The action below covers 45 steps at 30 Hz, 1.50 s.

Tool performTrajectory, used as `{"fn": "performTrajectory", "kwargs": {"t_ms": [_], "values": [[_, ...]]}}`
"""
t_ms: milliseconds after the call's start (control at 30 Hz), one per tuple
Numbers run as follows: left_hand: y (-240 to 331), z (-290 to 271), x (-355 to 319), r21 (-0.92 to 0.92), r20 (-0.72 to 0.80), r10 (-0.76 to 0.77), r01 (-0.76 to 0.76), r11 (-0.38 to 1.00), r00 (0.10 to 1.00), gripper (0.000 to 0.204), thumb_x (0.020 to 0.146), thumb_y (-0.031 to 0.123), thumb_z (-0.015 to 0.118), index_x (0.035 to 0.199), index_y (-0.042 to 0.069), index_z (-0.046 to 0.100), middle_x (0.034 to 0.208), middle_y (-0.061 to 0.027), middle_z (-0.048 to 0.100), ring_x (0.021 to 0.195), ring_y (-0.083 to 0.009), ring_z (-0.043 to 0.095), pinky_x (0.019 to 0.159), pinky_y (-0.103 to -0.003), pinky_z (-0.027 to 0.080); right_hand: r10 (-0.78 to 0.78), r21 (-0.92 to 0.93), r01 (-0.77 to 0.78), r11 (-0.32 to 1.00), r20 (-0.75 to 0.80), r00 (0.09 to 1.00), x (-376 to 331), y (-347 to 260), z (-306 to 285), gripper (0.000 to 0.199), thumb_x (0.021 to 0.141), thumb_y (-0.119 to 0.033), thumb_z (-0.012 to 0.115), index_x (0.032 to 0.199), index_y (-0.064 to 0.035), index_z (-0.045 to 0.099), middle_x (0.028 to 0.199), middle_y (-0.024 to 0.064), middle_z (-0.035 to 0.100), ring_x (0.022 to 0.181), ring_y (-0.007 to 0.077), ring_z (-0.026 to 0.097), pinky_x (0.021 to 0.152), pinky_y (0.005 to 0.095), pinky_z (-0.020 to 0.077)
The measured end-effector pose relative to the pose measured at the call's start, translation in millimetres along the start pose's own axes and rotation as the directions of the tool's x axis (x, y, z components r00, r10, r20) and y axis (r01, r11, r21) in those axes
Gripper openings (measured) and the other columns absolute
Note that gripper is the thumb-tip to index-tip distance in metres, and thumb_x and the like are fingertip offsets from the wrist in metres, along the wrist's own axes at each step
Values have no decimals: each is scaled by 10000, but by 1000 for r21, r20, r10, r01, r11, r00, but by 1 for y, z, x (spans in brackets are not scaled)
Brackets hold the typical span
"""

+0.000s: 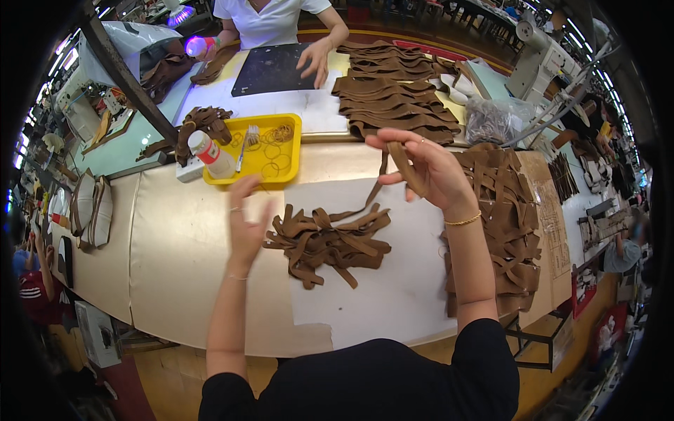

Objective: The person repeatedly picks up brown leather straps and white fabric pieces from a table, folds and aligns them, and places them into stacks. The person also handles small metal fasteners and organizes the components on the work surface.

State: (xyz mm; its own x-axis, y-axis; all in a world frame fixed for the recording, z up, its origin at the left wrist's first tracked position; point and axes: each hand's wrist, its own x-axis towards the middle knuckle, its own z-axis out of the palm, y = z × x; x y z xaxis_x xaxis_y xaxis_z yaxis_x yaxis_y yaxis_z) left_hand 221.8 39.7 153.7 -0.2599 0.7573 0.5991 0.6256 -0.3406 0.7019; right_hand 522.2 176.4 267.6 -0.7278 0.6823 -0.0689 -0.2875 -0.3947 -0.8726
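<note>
My right hand [437, 175] is raised above the right part of the table, its fingers holding a brown strap [406, 168] that is looped over. From it a narrow tail hangs down to a loose, tangled pile of brown straps [330, 242] on a white sheet [393, 295]. Left of that pile is my left hand [249, 223], just below a yellow tray [293, 151]. Motion smears its fingers, so whether they hold anything is unclear. Inside the tray are tan rubber bands [275, 151], a pen [241, 156] and a white bottle with a red band [212, 156].
More brown straps [495, 224] lie layered at the right. Across the table, a co-worker's hand [317, 59] is over a black board [270, 70], beside rows of wavy brown strips [393, 91]. A slanted metal post [130, 70] stands at the far left, near a dark brown bundle [203, 126].
</note>
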Motion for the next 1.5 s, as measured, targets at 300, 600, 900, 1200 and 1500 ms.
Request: {"fn": "performTrajectory", "kwargs": {"t_ms": [300,600,900,1200,1500], "values": [[139,112,-4,-616,673,-31,583,530,739,629,867,245,734,1372,31,424,1208,-77,557,1127,-158,544,948,-298,461,-216,-143,202,969,-91,972,-71,18,43,323,938,-44,556,1252,30,557,1204,166,642,764,116,694,550,196,573],[119,44,-71,-190,863,-347,872,450,367,219,937,228,649,971,12,660,692,-19,637,532,-92,607,447,-208,411,-473,-519,196,832,-478,741,-124,47,-2,260,965,-225,623,1003,22,693,649,7,603,517,52,528,456,178,401],[54,-33,-136,104,779,-622,960,260,84,266,907,238,682,912,-27,656,672,-68,654,457,-118,590,426,-226,432,105,-168,-294,941,-679,726,-158,174,-44,268,918,-158,677,1100,34,636,915,78,640,581,128,636,483,229,499],[62,-49,-100,529,434,-856,690,494,280,385,872,285,713,1056,-13,553,609,-79,595,397,-151,540,399,-288,422,-370,-843,-300,446,-478,796,-125,168,-37,223,845,-95,706,1060,-39,682,1025,75,580,738,174,577,621,290,481],[59,19,-52,158,513,-323,282,946,795,358,847,92,708,1188,46,609,854,-66,607,841,-169,606,765,-282,504,-431,-987,46,156,-26,902,-54,190,-21,146,794,-81,731,902,-15,659,968,94,630,858,284,620,770,378,506]]}}
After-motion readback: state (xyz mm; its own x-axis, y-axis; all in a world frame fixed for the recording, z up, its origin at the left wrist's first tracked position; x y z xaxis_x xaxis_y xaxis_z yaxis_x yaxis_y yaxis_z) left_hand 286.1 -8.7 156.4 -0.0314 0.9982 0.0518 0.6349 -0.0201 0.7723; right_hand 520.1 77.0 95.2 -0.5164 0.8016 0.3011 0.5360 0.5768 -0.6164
